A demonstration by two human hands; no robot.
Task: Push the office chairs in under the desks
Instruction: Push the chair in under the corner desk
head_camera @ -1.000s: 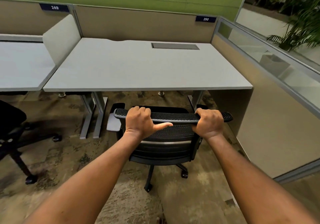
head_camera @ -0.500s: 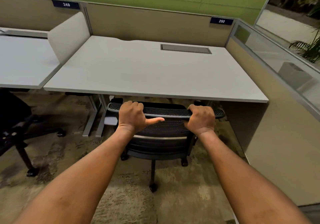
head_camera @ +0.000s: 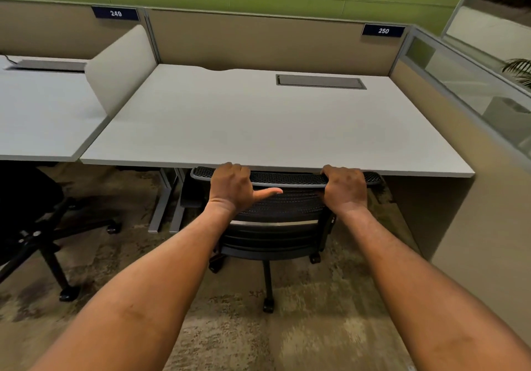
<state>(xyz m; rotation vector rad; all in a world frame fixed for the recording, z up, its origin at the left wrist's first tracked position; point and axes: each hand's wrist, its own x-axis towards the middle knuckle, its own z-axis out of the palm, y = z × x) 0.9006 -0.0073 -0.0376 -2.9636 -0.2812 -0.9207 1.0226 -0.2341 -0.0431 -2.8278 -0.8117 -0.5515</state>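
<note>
A black mesh-backed office chair [head_camera: 275, 227] stands at the front edge of the pale grey desk [head_camera: 258, 129] marked 250. The top rail of its backrest touches or sits just under the desk edge; its seat is hidden beneath the desktop. My left hand [head_camera: 232, 188] grips the left part of the top rail, thumb stretched to the right. My right hand [head_camera: 343, 188] grips the right part of the rail. A second black office chair [head_camera: 31, 227] stands out from the neighbouring desk 249 [head_camera: 43, 117] at the far left.
A beige partition panel [head_camera: 474, 198] with a glass top closes the right side. A low white divider [head_camera: 120, 66] separates the two desks. Grey desk legs [head_camera: 163, 201] stand left of the chair. Patterned carpet covers the floor.
The chair has rolled forward with both hands on its backrest; its seat has gone under the desk and the top rail has reached the desk edge. I have moved closer.
</note>
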